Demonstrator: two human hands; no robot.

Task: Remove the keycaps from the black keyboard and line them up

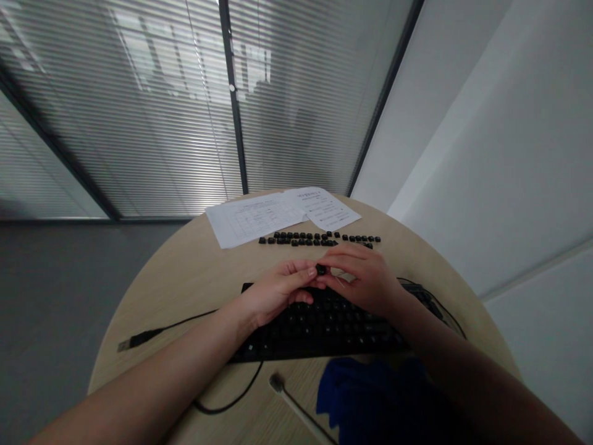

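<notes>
Above the black keyboard, my two hands meet at one small black keycap. My left hand pinches it between thumb and fingers. My right hand is closed, its fingertips at the keycap's right side. Thin wires of what looks like a keycap puller show under its palm; its handle is hidden. Beyond the hands, several loose black keycaps lie in two rows on the table. The keyboard's upper rows are partly covered by my hands.
White printed sheets lie at the round table's far side. A USB plug and its cable are at left. Near the front edge are a brush with dark bristles and a blue cloth. Blinds and a white wall stand beyond.
</notes>
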